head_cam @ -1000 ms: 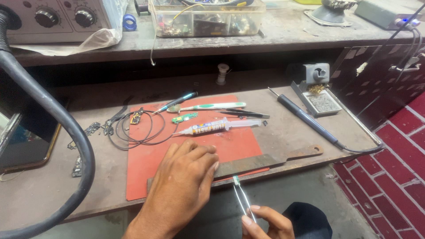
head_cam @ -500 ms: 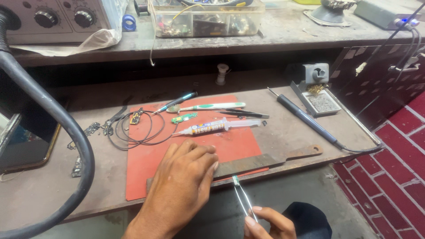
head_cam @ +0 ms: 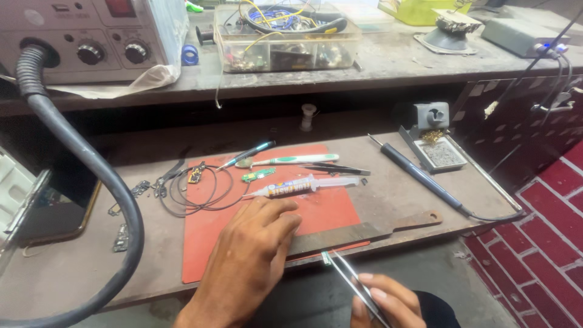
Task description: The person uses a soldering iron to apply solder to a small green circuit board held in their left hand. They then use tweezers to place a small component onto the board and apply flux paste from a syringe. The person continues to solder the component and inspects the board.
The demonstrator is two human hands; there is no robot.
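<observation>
My left hand point(head_cam: 252, 255) lies flat, palm down, on the red mat point(head_cam: 209, 234) near the bench's front edge, fingers together, holding nothing. Just beyond its fingertips lies a syringe of paste point(head_cam: 303, 184). My right hand point(head_cam: 388, 300) is below the bench edge and pinches metal tweezers point(head_cam: 346, 276), whose tips point up toward the mat's front edge with a tiny greenish piece at them. Farther back on the mat lie a small green circuit board point(head_cam: 258, 175), a white toothbrush point(head_cam: 291, 160), a thin teal-tipped tool point(head_cam: 246, 156) and black tweezers point(head_cam: 337, 169).
A soldering iron point(head_cam: 419, 176) lies right of the mat, its stand with a sponge tray point(head_cam: 440, 152) behind it. A thick black hose point(head_cam: 91, 176) curves down the left side. Thin wires point(head_cam: 194, 191) coil on the mat's left. A metal strip point(head_cam: 376, 228) lies along the front edge. A parts box point(head_cam: 285, 42) sits on the shelf.
</observation>
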